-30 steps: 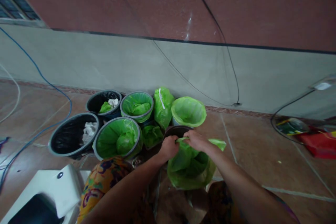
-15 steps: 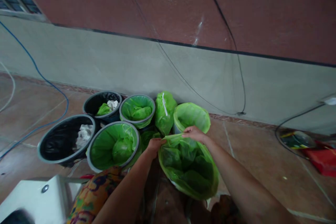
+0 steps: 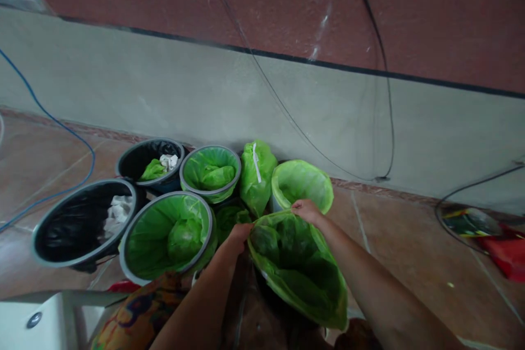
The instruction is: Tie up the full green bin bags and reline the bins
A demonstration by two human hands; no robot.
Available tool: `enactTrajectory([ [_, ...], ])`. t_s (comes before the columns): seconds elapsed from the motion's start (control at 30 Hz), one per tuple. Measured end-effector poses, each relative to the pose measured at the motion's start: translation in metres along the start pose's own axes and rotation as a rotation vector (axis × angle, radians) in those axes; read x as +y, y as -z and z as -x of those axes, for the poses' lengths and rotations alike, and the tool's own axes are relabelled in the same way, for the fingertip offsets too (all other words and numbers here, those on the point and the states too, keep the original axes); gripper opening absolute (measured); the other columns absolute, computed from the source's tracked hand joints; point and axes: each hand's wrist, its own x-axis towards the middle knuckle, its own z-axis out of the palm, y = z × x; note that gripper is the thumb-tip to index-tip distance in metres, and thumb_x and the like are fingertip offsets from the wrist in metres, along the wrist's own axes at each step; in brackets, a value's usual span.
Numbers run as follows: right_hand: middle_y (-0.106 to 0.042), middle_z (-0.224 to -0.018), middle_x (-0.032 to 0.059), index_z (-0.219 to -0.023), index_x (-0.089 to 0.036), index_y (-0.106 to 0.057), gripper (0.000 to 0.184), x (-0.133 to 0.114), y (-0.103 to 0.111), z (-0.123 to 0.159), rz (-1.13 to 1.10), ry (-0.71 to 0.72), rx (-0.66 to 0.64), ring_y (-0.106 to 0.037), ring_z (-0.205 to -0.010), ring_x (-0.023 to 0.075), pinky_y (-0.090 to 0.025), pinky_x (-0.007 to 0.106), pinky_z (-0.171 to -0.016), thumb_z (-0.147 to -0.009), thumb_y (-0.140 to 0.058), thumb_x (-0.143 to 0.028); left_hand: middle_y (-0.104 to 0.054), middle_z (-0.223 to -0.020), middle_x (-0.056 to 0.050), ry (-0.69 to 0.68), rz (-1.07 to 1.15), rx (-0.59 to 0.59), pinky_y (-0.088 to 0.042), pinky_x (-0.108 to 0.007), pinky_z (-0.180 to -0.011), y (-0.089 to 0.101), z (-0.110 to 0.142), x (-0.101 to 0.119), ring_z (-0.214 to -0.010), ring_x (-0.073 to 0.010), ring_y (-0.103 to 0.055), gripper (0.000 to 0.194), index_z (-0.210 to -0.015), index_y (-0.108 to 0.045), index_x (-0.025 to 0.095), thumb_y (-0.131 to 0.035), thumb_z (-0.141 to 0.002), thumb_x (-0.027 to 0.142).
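Note:
A green bin liner (image 3: 305, 279) lines a dark bin standing close in front of me, its mouth spread wide over the rim. My left hand (image 3: 240, 234) pinches the liner's edge at its far left. Farther along the same edge, my right hand (image 3: 307, 211) is closed on the liner at the far side. Just beyond my right hand stands another bin (image 3: 303, 178) with a pale green liner folded over its rim. Beside that one, a full green bag (image 3: 257, 178) with a white tie strip leans near the wall.
To the left are two grey-rimmed bins with green liners (image 3: 170, 238) (image 3: 211, 172) and two with black liners (image 3: 82, 229) (image 3: 151, 161) holding crumpled white material. A blue hose (image 3: 53, 117) crosses the floor. A white basin-like piece (image 3: 36, 317) sits lower left, a red item (image 3: 502, 251) right.
The liner's mouth has stretched wider, its near edge dropping lower and to the right. My right hand has shifted slightly right along the edge. The camera view has moved a little.

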Motion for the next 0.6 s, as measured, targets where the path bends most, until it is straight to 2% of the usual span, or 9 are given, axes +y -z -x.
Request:
enactTrajectory([
  [0.13,-0.074,-0.079,0.0039,-0.076,-0.016,-0.077,0.010,0.007,0.001,0.006,0.050,-0.007,-0.027,-0.063,-0.068,0.0153,-0.043,0.023,-0.060,-0.070,-0.069,-0.017,-0.063,-0.054,-0.002,0.099,-0.076,-0.034,-0.052,-0.030,-0.053,0.005,0.003,-0.003,-0.050,-0.0187,-0.063,0.010,-0.062,-0.061,0.015,-0.068,-0.067,0.021],
  [0.27,-0.074,-0.075,0.0060,-0.072,-0.014,-0.076,0.012,0.022,0.013,0.016,0.022,-0.007,-0.093,-0.062,-0.068,0.0171,-0.044,0.025,-0.062,-0.073,-0.066,-0.021,-0.060,-0.050,-0.001,0.120,-0.134,-0.029,-0.050,-0.028,-0.051,0.010,0.014,-0.010,-0.049,-0.0180,-0.062,0.013,-0.058,-0.058,0.016,-0.069,-0.065,0.019],
  [0.43,-0.073,-0.077,0.0055,-0.078,-0.015,-0.075,0.020,0.045,0.031,0.041,-0.082,0.000,-0.094,-0.063,-0.073,0.0187,-0.046,0.028,-0.068,-0.078,-0.063,-0.030,-0.055,-0.048,0.002,0.018,-0.291,-0.002,-0.044,-0.024,-0.047,0.018,0.034,-0.017,-0.042,-0.0115,-0.053,0.014,-0.059,-0.056,0.016,-0.064,-0.070,0.017],
  [0.5,-0.072,-0.076,0.0044,-0.080,-0.014,-0.074,0.019,0.054,0.032,0.053,-0.187,-0.003,-0.110,-0.063,-0.074,0.0186,-0.047,0.028,-0.070,-0.075,-0.065,-0.030,-0.053,-0.046,0.003,-0.035,-0.385,-0.002,-0.041,-0.022,-0.045,0.021,0.043,-0.017,-0.041,-0.0099,-0.049,0.013,-0.060,-0.057,0.016,-0.063,-0.071,0.017],
  [0.6,-0.070,-0.073,0.0018,-0.080,-0.015,-0.073,0.018,0.064,0.028,0.071,-0.329,-0.004,-0.138,-0.062,-0.072,0.0178,-0.049,0.028,-0.070,-0.068,-0.069,-0.028,-0.059,-0.053,0.002,-0.083,-0.423,-0.040,-0.044,-0.023,-0.048,0.024,0.058,-0.014,-0.047,-0.0116,-0.055,0.005,-0.067,-0.063,0.016,-0.063,-0.072,0.017],
])
